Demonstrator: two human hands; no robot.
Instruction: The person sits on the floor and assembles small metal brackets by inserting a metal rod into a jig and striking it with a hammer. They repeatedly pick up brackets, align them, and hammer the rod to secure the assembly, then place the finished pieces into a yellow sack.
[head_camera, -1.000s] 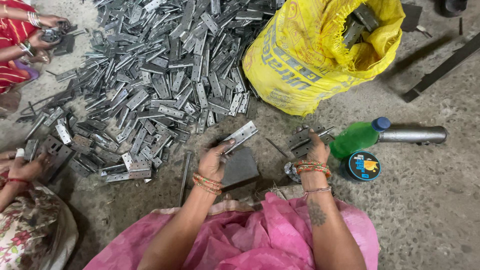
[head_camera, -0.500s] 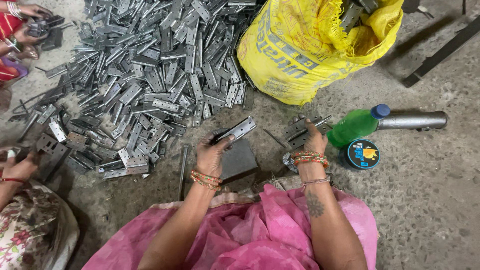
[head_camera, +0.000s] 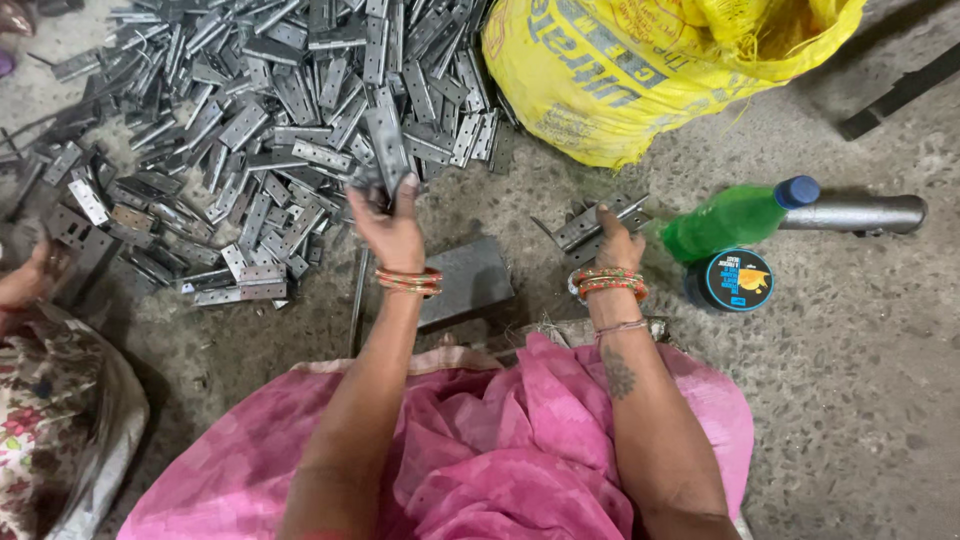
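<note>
Within left grip (head_camera: 392, 222): hinge (head_camera: 386, 150)

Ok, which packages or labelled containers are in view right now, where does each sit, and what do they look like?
Yellow sack: top centre-right on the floor, bulging woven bag, dark print on its side.
Green bottle: lying on its side right of the right hand, blue cap, no label visible.
Round tin: on the floor just below the bottle, black rim, blue lid label with an orange mark.

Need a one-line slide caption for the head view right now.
Left hand lifts a metal hinge above the hinge pile; right hand rests on loose hinges.
</note>
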